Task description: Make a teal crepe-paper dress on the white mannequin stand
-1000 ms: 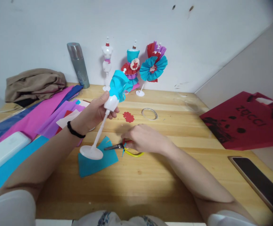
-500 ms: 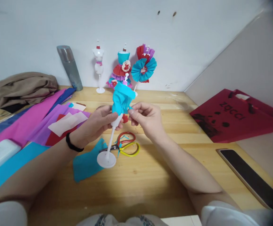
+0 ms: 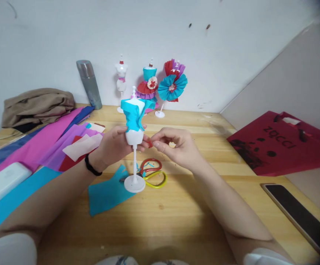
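Observation:
My left hand (image 3: 111,145) is wrapped from behind around a small white dress form (image 3: 134,138), which stands nearly upright. Teal crepe paper (image 3: 133,117) covers its chest and waist, the right edge sticking out loosely. Beside the form's hip, the thumb and forefinger of my right hand (image 3: 178,147) pinch a small red piece (image 3: 150,143), which also touches the left fingertips. Under the form's round base lie a cut teal sheet (image 3: 106,198) and scissors (image 3: 156,179) with one red and one yellow handle; the base partly hides their blades.
Along the wall are three more dress forms, one with a big teal rosette (image 3: 173,87), and a grey bottle (image 3: 89,84). Coloured paper sheets (image 3: 52,147) and a brown cloth (image 3: 38,108) lie left. At right are a dark red bag (image 3: 281,143) and a phone (image 3: 298,217).
The dress form has turned and become more upright, showing its bare white chest top. My right hand has left the teal paper and moved down to the red piece.

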Tool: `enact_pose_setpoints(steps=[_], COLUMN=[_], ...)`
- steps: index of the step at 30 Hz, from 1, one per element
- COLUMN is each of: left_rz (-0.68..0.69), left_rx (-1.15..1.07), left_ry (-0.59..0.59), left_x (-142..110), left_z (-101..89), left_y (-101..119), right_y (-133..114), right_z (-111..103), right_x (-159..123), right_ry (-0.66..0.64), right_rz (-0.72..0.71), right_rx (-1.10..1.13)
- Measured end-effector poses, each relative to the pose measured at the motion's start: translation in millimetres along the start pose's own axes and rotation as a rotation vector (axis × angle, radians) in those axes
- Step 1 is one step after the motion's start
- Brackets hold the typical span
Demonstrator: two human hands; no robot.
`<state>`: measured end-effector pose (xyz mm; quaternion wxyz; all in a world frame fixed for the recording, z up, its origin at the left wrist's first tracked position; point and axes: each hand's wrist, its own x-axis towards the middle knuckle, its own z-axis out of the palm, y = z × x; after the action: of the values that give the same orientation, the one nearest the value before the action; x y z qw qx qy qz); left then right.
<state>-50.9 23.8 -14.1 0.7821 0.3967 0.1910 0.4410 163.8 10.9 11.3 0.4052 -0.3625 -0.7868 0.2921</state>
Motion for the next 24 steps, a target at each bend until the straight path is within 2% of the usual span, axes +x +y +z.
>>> enact_pose_setpoints(steps=[3,6,9,16,24], left_rz=[-0.027,-0.037,-0.035,-0.050,-0.076], left_rx=[-0.043,-0.101,-0.153,-0.074,-0.054], left_ry=[-0.029,0.046,0.123,0.173,0.133], left_x=[-0.5,-1.3,-2.0,-4.6,-3.6], left_z=[1.3,3.1,3.9,8.6,9.6], left_y=[-4.6,-13.7,-21.0,-20.5,-22.3], right_y=[-0.3,-1.9,-1.9,0.5,-1.0], right_z=[9.7,18.3,23.9,27.3,26.8], right_x=[-2.1,-4.5,-6.1,-7.5,-8.0], right_ry=[0.184,0.260,0.264,0.242,0.263], right_rz=[-0.071,-0.254,-0.360,-0.436,-0.452], right_rx=[-0.038,-0.149,-0.249,-0.397,-0.396])
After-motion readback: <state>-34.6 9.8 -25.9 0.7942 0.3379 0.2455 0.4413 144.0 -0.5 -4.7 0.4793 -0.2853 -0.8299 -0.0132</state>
